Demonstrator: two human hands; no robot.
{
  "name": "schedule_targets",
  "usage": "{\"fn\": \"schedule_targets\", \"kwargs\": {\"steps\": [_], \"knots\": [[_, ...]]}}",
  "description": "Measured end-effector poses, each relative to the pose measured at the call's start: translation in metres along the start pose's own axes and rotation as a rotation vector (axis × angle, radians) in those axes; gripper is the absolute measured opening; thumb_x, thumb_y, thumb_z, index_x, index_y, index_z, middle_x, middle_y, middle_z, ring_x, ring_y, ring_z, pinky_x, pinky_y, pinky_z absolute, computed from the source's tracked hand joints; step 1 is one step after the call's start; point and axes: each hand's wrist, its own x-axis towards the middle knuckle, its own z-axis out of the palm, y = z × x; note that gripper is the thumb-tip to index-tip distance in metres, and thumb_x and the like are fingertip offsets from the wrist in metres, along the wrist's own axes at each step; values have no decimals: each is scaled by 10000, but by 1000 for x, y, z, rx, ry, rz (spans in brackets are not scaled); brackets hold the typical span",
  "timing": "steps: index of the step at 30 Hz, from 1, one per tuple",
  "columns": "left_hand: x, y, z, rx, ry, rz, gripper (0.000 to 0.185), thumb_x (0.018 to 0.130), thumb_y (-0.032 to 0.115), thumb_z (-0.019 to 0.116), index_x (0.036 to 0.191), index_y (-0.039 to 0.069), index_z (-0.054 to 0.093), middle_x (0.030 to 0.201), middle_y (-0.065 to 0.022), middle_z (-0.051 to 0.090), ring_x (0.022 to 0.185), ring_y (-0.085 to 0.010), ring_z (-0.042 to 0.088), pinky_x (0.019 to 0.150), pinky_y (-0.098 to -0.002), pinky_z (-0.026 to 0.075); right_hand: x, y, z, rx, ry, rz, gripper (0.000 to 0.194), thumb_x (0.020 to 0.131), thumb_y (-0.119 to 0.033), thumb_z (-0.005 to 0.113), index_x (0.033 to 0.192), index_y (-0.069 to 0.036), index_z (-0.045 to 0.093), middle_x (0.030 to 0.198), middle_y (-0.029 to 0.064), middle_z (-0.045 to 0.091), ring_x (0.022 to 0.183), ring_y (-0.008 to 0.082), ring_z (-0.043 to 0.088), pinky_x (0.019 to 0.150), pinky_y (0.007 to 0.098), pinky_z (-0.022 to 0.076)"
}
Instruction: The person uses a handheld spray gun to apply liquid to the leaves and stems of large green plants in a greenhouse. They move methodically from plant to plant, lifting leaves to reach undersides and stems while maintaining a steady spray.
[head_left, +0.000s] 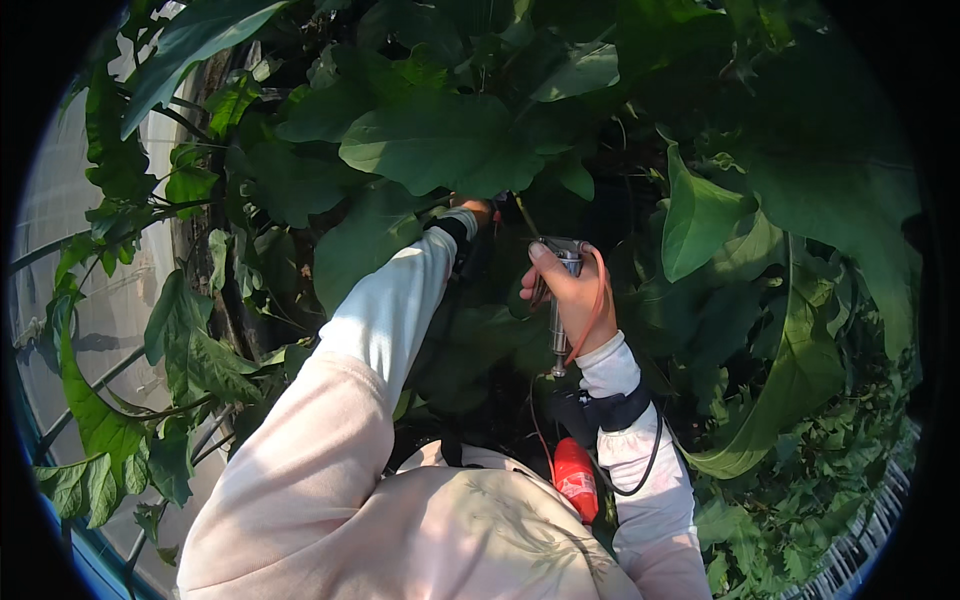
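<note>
My right hand (581, 300) is wrapped around a metal dosing syringe (556, 330) with a pistol-style lever, held with its barrel roughly upright in the picture. A thin reddish tube (599, 289) loops from its top past my wrist. Just beyond the syringe head is a thin green stem (526, 215). My left hand (472, 206) reaches in under a broad green leaf (442, 146), which hides most of it; what the fingers touch cannot be seen. A small red object (496, 217) shows beside it. By my waist hangs a red plastic bottle (576, 480), with a thin tube running to it.
Dense, large-leaved plants crowd in from the front and both sides. A big curled leaf (795, 375) hangs near my right forearm. To the left are a translucent plastic sheet wall (112, 300) and metal pipes (112, 371). Dark straps with a black cord (649, 472) sit on my right sleeve.
</note>
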Motion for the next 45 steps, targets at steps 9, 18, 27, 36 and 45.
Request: {"fn": "schedule_targets", "kwargs": {"steps": [9,18,27,36,45], "knots": [[14,-1,-22,99,-265,102,386,850,145,594,1221,38,613,1157,-187,671,1077,-332,639,928,-407,512,59,4,-5,60,39,244,451,867,-410,701,951,26,620,694,144,657,572,229,678,493,321,516],[10,8,-29,134,-318,154,345,851,147,574,1167,28,642,1104,-196,685,1015,-347,658,890,-419,526,73,2,-1,42,15,231,447,907,-454,648,947,-11,604,732,140,671,630,262,701,561,332,557],[5,12,-25,164,-344,218,316,851,149,554,1113,17,672,1051,-204,700,954,-362,677,852,-430,541,43,-2,-9,90,3,169,410,902,-408,678,965,-7,624,688,118,649,568,213,666,519,311,527],[-62,34,-73,227,-588,261,312,858,157,531,1080,11,696,1037,-196,711,934,-352,689,837,-423,544,-45,-20,-46,402,-191,14,511,997,-370,501,1223,87,545,815,161,633,729,261,641,718,371,542],[-159,-20,-343,-934,-507,181,279,924,91,432,1070,-23,640,1167,-150,685,1083,-218,646,985,-319,486,-62,-72,7,345,-394,-162,711,919,-530,559,1304,65,500,803,161,600,722,300,624,744,434,521]]}}
